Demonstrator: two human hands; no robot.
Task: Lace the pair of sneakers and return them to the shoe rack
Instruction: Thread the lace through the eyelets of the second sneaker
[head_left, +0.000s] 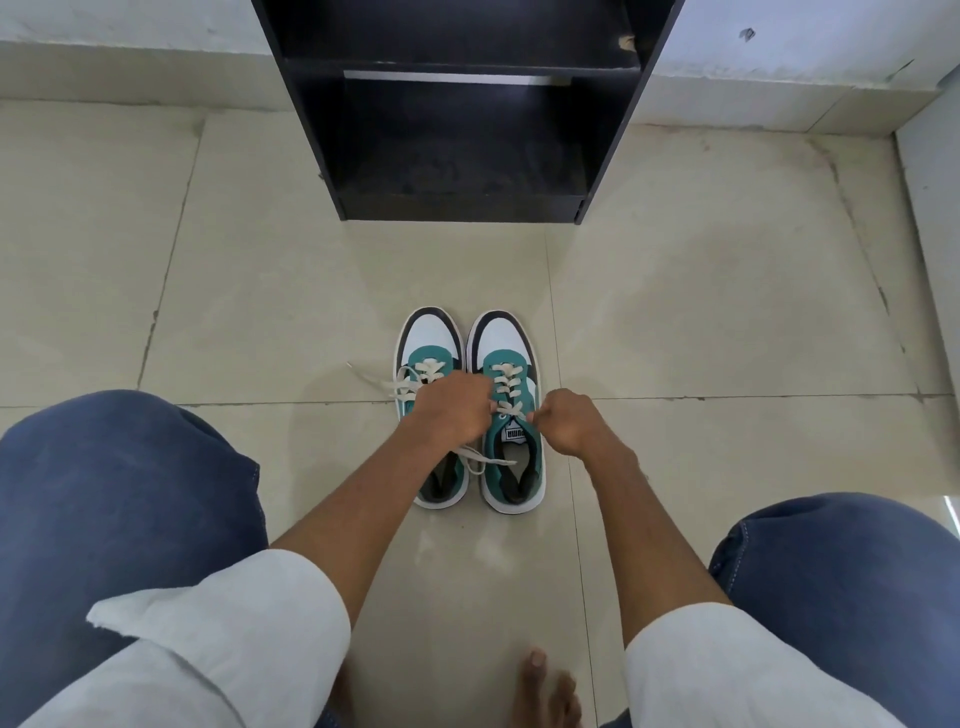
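Tiled floor (701, 312), black shoe rack (462, 130) well beyond both hands, shelves bare. Pair of teal-and-white sneakers sits side by side on the floor under the hands. Right sneaker (511, 415): lace crossed through most eyelets. Left hand (452, 410) curled shut on that lace at the upper eyelets; right hand (566, 423) pinched closed on the other lace end just beside the collar. Left sneaker (428, 364), mostly under the left hand, looks partly laced, loose ends trailing outward. Left to do, I'd judge: finish lacing both, then shelve. Tongue label reads PUMA.
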